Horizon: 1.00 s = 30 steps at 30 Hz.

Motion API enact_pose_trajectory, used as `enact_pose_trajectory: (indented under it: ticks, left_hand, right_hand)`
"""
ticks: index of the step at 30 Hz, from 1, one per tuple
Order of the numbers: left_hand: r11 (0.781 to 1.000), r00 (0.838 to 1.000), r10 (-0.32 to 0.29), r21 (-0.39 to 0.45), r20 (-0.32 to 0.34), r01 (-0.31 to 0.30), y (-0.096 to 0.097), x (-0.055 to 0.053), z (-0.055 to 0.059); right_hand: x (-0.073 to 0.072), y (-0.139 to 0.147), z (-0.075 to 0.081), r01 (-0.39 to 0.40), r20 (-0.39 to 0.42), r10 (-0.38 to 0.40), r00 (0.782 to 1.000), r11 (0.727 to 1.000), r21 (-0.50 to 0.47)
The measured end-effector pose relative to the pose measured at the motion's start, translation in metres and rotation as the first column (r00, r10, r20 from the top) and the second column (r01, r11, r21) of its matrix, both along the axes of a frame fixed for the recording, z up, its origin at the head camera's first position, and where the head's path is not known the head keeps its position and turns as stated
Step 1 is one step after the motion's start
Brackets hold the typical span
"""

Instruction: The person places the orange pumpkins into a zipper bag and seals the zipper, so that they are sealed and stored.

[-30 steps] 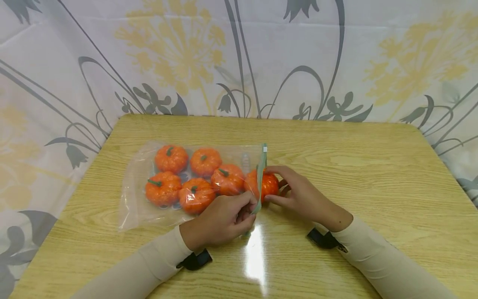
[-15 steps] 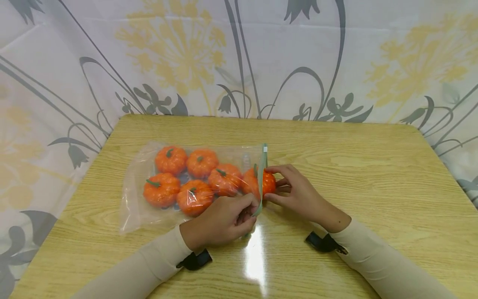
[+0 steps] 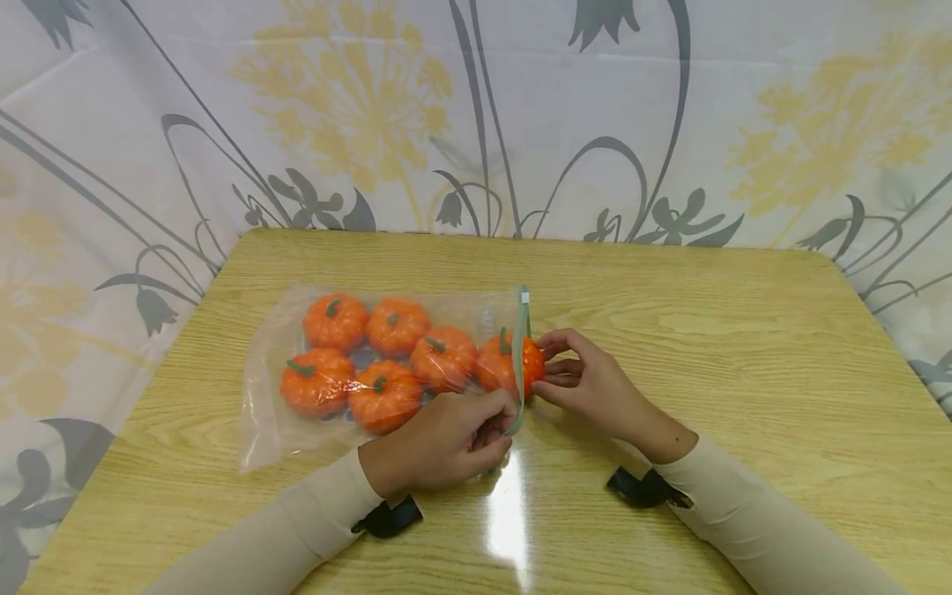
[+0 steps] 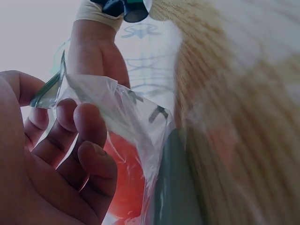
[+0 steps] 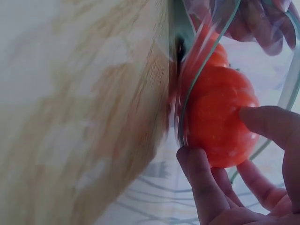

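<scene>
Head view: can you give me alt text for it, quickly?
A right hand pushes a small orange pumpkin into the mouth of a clear plastic bag, held open by the left hand. Five pumpkins lie inside, on a wooden table.

The small round plastic pumpkins (image 3: 384,355) are bright orange with dark green stems, lying in a clear see-through plastic zip bag (image 3: 268,413) whose opening strip is pale green. The wooden table (image 3: 706,330) is light yellow-tan with a darker streaked grain. Behind it hangs a white fabric backdrop (image 3: 521,107) printed with pale yellow blooms and grey curving stems and leaves.
</scene>
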<state>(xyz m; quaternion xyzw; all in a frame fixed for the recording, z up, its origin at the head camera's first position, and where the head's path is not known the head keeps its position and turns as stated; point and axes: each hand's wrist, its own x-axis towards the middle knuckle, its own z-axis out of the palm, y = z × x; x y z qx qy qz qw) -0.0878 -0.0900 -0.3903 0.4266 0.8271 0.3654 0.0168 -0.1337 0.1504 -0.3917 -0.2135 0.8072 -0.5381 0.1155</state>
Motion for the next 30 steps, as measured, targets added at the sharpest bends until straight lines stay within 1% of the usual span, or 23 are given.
enact_pose_trajectory:
  ticks: [2, 6, 8, 11, 14, 17, 19, 22, 24, 27, 30]
  left_hand:
    - [1.000, 1.000, -0.005, -0.013, 0.007, 0.005, -0.001, 0.000, -0.001]
    - [1.000, 0.999, -0.015, -0.026, 0.031, 0.016, -0.002, -0.001, -0.001]
    - [0.999, 0.999, -0.020, -0.026, 0.045, 0.021, -0.002, -0.001, -0.001]
    - [0.999, 0.998, -0.029, -0.026, 0.060, 0.031, -0.003, -0.002, 0.000]
    - [0.999, 0.997, -0.036, -0.022, 0.073, 0.037, -0.003, -0.002, 0.000]
    - [0.999, 0.995, -0.045, -0.013, 0.088, 0.046, -0.004, -0.003, 0.000]
    - [0.998, 0.993, -0.056, -0.004, 0.102, 0.057, -0.004, -0.005, -0.001]
    - [0.998, 0.990, -0.067, -0.003, 0.122, 0.068, -0.006, -0.007, -0.001]
    - [0.998, 0.989, -0.068, -0.007, 0.129, 0.069, -0.008, -0.008, -0.002]
    - [0.997, 0.992, -0.067, -0.016, 0.103, 0.069, -0.008, -0.010, -0.002]
    - [0.998, 0.997, -0.066, -0.017, 0.046, 0.066, -0.007, -0.011, -0.002]
  right_hand:
    - [0.000, -0.002, 0.000, 0.002, 0.000, -0.002, 1.000, 1.000, -0.007]
    - [0.000, -0.004, 0.000, 0.016, -0.032, -0.016, 0.999, 1.000, 0.009]
    - [0.000, -0.005, 0.001, 0.028, -0.055, -0.026, 0.998, 0.999, 0.032]
    - [-0.002, -0.006, 0.004, 0.030, -0.054, -0.027, 0.998, 0.997, 0.072]
    - [-0.006, -0.008, 0.007, -0.006, -0.028, 0.010, 1.000, 0.992, 0.124]
    - [-0.010, -0.010, 0.008, -0.078, 0.013, 0.077, 0.997, 0.984, 0.161]
    - [-0.012, -0.012, 0.008, -0.114, 0.023, 0.112, 0.993, 0.977, 0.180]
    - [-0.014, -0.014, 0.007, -0.136, 0.027, 0.133, 0.991, 0.972, 0.193]
    - [-0.014, -0.016, 0.006, -0.133, 0.032, 0.129, 0.991, 0.972, 0.193]
    - [-0.012, -0.016, 0.005, -0.108, 0.044, 0.102, 0.994, 0.975, 0.192]
    - [-0.011, -0.016, 0.006, -0.055, 0.057, 0.043, 0.997, 0.975, 0.217]
